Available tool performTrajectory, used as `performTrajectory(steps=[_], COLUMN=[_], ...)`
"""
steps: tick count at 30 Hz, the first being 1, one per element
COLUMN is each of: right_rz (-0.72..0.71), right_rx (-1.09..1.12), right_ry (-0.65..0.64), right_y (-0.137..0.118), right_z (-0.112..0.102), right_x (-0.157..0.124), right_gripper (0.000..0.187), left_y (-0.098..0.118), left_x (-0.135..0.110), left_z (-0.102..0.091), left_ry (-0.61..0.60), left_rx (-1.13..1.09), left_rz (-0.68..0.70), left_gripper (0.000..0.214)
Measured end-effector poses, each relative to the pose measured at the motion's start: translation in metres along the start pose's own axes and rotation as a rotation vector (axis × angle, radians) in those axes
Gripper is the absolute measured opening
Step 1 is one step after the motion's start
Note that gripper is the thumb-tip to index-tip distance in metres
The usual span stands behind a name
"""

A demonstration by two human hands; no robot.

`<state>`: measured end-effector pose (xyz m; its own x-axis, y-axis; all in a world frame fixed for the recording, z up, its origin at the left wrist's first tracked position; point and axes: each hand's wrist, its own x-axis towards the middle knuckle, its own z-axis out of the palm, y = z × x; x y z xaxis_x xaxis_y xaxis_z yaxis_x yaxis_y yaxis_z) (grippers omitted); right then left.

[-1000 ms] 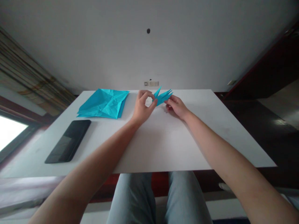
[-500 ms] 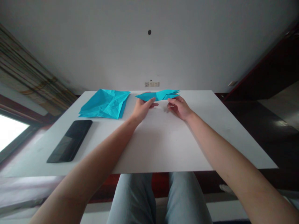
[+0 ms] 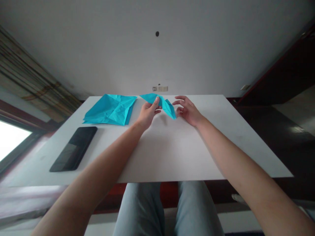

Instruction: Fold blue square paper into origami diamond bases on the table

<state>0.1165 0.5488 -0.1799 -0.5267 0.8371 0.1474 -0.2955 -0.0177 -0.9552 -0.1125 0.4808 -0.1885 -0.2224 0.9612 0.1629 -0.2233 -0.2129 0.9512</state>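
Folded blue origami paper: narrow multi-layer piece, bent into a shallow inverted V, held near the far edge of the tabletop, around mid-width and just right of a second, larger creased blue paper sheet. Left hand has it: grip closed on the left wing, thumb on the near face, fingers behind, pinch firm enough to carry it. Paper seems to be lifted off the surface, though contact at the lower tip can't be ruled out from this view. Right hand is open, fingers spread, holding nothing; its fingertips sit just beside the right wing, apparently not touching, though the gap is hard to judge from this angle. Step in hand looks like one-handed holding and inspection of the folded piece, with no fold being pressed right now. Judgement on next move: any further fold or shaping needs the right grip closed on the free wing, with the left pinch kept steady so the layers don't slip. Creases on the free wing are too small to read from here. Black tablet lies face up near the left edge of the tabletop, well apart from both hands. Wall socket strip sits beyond the far edge.
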Motion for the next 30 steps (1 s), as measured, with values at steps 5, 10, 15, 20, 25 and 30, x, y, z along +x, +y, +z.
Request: performTrajectory(steps=[5,10,15,20,25,30], right_rz=[-0.012,-0.022,0.012,-0.008,-0.023,0.044], right_rx=[-0.106,-0.173,-0.155,-0.168,-0.109,-0.073], right_ry=[-0.157,-0.161,-0.149,-0.180,-0.147,-0.120], right_y=[0.002,0.000,-0.002,0.003,0.005,0.001], right_z=[-0.003,0.006,0.012,0.008,0.007,0.007], right_x=[-0.001,-0.004,-0.005,-0.004,-0.001,-0.002], right_gripper=[0.074,0.071,0.067,0.064,0.058,0.037], left_y=[-0.006,-0.007,-0.002,0.003,0.003,-0.002], left_x=[0.004,0.005,0.002,-0.001,-0.001,0.002], left_z=[-0.002,-0.003,0.002,0.004,0.004,0.001], left_ry=[0.026,0.075,0.018,0.002,0.014,0.033], left_rx=[0.000,0.109,0.079,0.016,-0.030,-0.043], left_rz=[0.047,0.086,0.053,0.016,-0.033,-0.058], left_gripper=[0.071,0.059,0.062,0.062,0.057,0.052])
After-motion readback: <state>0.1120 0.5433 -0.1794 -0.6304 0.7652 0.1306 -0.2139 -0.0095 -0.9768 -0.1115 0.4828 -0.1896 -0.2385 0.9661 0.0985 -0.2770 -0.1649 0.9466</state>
